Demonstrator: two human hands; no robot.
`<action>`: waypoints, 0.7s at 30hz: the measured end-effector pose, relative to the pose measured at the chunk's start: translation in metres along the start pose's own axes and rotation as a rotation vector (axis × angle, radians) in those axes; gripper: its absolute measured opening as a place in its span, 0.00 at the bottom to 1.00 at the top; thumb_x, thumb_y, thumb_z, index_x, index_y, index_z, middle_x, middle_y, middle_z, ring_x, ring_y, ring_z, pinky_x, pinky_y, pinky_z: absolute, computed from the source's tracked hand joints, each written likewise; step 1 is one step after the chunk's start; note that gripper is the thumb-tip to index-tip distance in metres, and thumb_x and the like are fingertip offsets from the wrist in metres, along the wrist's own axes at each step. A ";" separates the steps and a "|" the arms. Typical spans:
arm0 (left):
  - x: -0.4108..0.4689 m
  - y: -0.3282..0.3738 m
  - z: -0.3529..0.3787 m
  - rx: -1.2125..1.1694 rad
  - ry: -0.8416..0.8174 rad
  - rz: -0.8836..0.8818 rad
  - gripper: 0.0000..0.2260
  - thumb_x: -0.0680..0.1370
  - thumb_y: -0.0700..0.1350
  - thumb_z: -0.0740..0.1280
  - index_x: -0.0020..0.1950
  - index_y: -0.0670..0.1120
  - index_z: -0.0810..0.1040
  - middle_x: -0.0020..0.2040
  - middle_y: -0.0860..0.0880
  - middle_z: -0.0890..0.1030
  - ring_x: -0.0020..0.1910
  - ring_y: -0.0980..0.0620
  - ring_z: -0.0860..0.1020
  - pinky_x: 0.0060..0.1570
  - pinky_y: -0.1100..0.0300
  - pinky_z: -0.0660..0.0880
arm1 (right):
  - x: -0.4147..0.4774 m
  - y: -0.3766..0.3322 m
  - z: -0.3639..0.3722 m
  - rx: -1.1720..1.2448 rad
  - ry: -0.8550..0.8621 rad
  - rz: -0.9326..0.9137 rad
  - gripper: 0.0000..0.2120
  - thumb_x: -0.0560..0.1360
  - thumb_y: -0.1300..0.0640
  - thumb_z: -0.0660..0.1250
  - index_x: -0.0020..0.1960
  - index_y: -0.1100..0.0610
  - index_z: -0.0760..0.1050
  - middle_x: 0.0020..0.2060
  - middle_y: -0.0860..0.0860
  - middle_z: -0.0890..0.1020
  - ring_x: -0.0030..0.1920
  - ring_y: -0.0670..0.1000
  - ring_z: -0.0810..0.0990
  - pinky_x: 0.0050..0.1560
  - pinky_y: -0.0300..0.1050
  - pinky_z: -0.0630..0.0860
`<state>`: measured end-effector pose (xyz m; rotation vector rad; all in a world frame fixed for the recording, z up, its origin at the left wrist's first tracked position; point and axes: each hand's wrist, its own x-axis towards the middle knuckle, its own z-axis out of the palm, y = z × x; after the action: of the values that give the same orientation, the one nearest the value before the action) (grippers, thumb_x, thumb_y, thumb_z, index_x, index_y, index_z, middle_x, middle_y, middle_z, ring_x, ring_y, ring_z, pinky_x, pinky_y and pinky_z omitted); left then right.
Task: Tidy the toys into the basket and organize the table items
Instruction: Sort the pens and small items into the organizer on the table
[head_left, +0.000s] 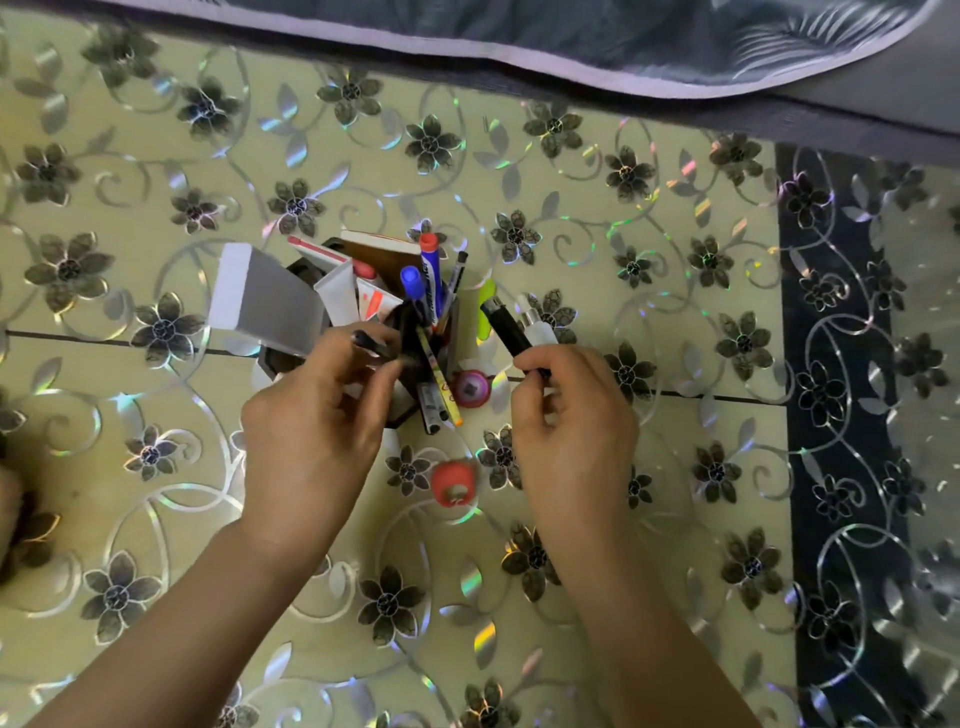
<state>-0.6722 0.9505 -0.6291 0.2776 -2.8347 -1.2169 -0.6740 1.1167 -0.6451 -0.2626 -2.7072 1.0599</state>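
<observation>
1. My left hand (311, 431), at the centre of the frame, pinches a thin black pen (371, 344) over the dark wooden desk organizer (272, 358).
2. My right hand (571, 415), just right of it, grips a black cylindrical tube (506, 327) that tilts toward the upper left.
3. The organizer stands mid-frame on the floral-patterned table cover (571, 234) and holds blue markers (431, 270).
4. A small red round toy (453, 483) lies on the cover between my hands, below the organizer.
5. A pink round toy (471, 387) sits just beside the organizer.

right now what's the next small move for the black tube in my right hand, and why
Probably lower the black cylindrical tube, pinched by the right hand, into the dark desk organizer beside the blue-capped marker: it hovers outside the slot holding the other pens.
</observation>
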 end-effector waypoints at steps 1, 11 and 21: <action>0.003 -0.001 0.003 0.004 -0.014 -0.001 0.09 0.76 0.52 0.65 0.55 0.55 0.74 0.39 0.56 0.84 0.38 0.56 0.83 0.42 0.51 0.79 | -0.002 -0.006 -0.005 0.031 -0.006 -0.001 0.07 0.73 0.63 0.63 0.45 0.56 0.79 0.41 0.49 0.79 0.34 0.50 0.77 0.33 0.49 0.76; 0.000 0.000 0.008 -0.058 -0.039 0.029 0.17 0.74 0.39 0.68 0.58 0.55 0.69 0.52 0.52 0.77 0.40 0.54 0.82 0.42 0.51 0.78 | -0.011 -0.028 -0.006 0.106 0.017 0.094 0.07 0.72 0.64 0.67 0.47 0.54 0.80 0.42 0.46 0.80 0.38 0.46 0.79 0.36 0.37 0.77; -0.013 -0.020 -0.002 0.027 -0.151 0.129 0.19 0.71 0.32 0.67 0.54 0.53 0.70 0.53 0.55 0.72 0.48 0.56 0.79 0.46 0.59 0.76 | -0.013 -0.047 -0.014 0.117 -0.028 0.069 0.07 0.71 0.62 0.69 0.47 0.52 0.79 0.37 0.43 0.79 0.34 0.43 0.77 0.34 0.34 0.74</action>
<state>-0.6561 0.9384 -0.6420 0.0024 -2.9434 -1.2232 -0.6616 1.0880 -0.6049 -0.3245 -2.6655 1.2452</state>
